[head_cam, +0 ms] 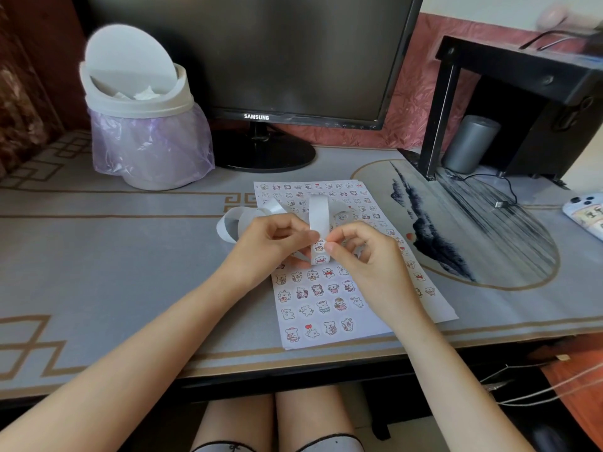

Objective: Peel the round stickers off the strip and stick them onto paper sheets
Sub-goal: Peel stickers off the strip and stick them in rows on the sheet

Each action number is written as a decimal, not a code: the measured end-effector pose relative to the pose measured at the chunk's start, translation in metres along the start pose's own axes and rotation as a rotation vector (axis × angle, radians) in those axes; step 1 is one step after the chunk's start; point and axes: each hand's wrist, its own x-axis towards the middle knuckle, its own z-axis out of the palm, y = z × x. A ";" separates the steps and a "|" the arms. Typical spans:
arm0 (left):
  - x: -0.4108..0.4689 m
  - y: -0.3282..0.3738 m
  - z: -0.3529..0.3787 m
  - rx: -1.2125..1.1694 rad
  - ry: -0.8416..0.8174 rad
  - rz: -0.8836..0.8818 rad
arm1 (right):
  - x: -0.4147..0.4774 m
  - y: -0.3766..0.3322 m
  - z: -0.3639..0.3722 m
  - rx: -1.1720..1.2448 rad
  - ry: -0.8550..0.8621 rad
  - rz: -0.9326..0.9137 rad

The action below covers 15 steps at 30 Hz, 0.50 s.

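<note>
The left hand (270,243) pinches the white strip (318,216) from the left, and the right hand (362,256) pinches a round sticker (319,246) on it with thumb and forefinger. The strip arches up between the hands, and its loose end curls onto the desk (114,256) at the left. Just below the hands lie the paper sheets (359,324), covered with rows of stickers. A lidded bin (140,102) and a monitor (261,53) stand at the back of the desk, with a phone (587,213) at the right edge
</note>
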 end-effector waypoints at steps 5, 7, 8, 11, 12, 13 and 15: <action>0.001 0.001 -0.002 -0.053 0.010 -0.052 | -0.006 0.000 -0.002 -0.075 0.000 -0.060; 0.001 0.001 -0.002 -0.055 0.018 -0.057 | -0.009 -0.005 -0.005 -0.022 0.003 -0.052; 0.001 0.001 -0.001 -0.046 0.017 -0.058 | -0.011 -0.008 -0.008 0.026 0.004 -0.033; 0.001 0.000 0.000 -0.012 0.017 -0.077 | -0.016 -0.013 -0.019 0.111 -0.032 0.052; 0.001 0.000 0.000 -0.004 0.016 -0.082 | -0.018 -0.013 -0.023 0.126 -0.060 0.088; 0.001 0.000 0.000 0.000 0.012 -0.085 | -0.020 -0.013 -0.028 0.145 -0.091 0.128; 0.001 0.000 0.000 0.003 0.005 -0.091 | -0.026 -0.012 -0.037 0.170 -0.146 0.212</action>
